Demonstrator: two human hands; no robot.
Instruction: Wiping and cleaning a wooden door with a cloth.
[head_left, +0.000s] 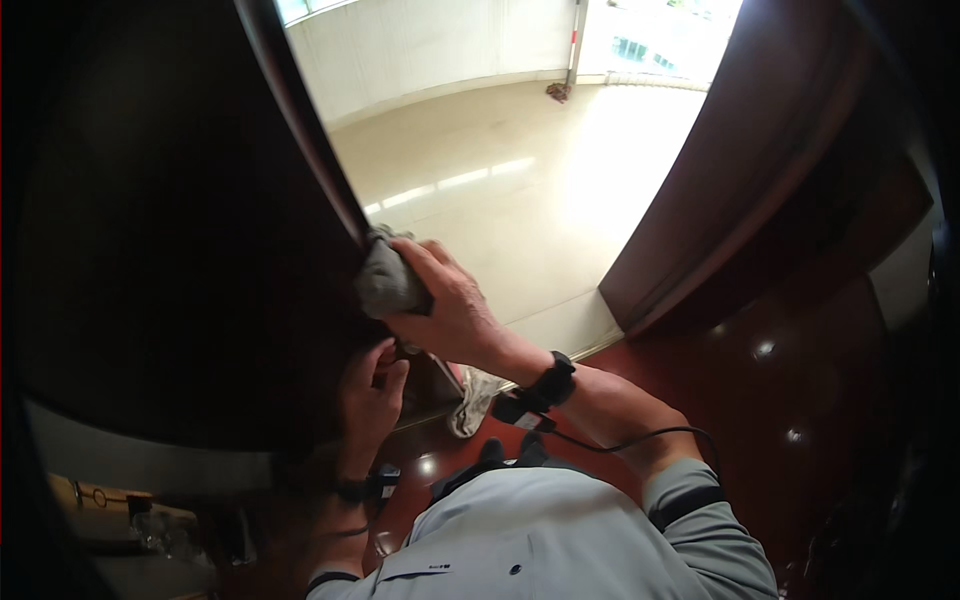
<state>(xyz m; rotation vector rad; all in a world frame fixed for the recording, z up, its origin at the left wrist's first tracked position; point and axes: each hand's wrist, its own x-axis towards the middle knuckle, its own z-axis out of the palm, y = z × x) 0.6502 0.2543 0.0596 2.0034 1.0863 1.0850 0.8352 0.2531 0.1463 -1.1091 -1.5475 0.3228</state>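
My right hand (450, 300) grips a bunched grey cloth (386, 281) and presses it to the edge of a dark wooden door (225, 225) on the left. Just below it, my left hand (379, 394) is raised close to the same door, fingers curled. Whether those fingers hold a part of the door is lost in shadow. A small shiny part (411, 349) shows between the two hands, mostly covered by the right one. Both wrists wear black straps with small devices, and a cable runs up the right forearm.
A stained rag (472, 405) lies on the floor by the threshold, near my feet. Dark wooden panelling (690, 217) flanks the doorway's right side. Beyond are pale tiles (465, 157) and a mop (559, 91) against the wall. Glossy red flooring (697, 397) lies on my side; glassware (161, 532) stands lower left.
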